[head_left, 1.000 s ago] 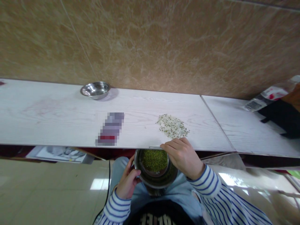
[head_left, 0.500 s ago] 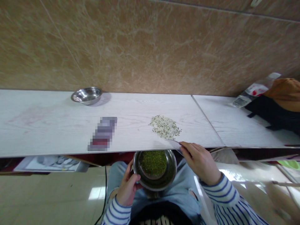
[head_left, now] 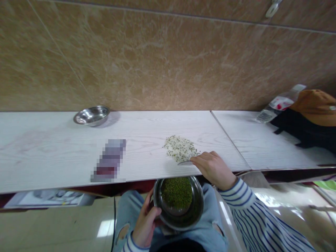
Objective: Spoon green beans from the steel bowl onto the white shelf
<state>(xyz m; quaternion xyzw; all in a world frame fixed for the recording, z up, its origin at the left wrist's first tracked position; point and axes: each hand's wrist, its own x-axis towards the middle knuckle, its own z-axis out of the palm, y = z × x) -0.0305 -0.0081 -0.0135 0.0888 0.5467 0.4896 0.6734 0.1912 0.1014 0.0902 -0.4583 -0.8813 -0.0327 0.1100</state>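
Note:
My left hand [head_left: 149, 220] grips the left rim of a steel bowl [head_left: 200, 206], thumb on the rim. The bowl sits over my lap just below the table edge, with small green beans [head_left: 177, 192], like mung beans, in it. In my right hand [head_left: 211, 168] is a thin pale piece with a curved edge [head_left: 185, 162]; its kind is not clear, as the fingers cover most of it. Its edge rests at the near side of a spread pile of white grains mixed with green beans [head_left: 181, 147] on the white tabletop [head_left: 147, 133].
A second steel bowl [head_left: 91, 117] stands at the back left near the wall. A blurred-out flat object [head_left: 109, 161] lies left of the pile. To the right are a plastic bottle [head_left: 278, 105], a brown cap [head_left: 315, 105] and a black item [head_left: 301, 126].
My right hand has moved from the table edge up onto the tabletop, bringing the thin piece against the pile's near side. The view has shifted slightly. My left hand still grips the bowl.

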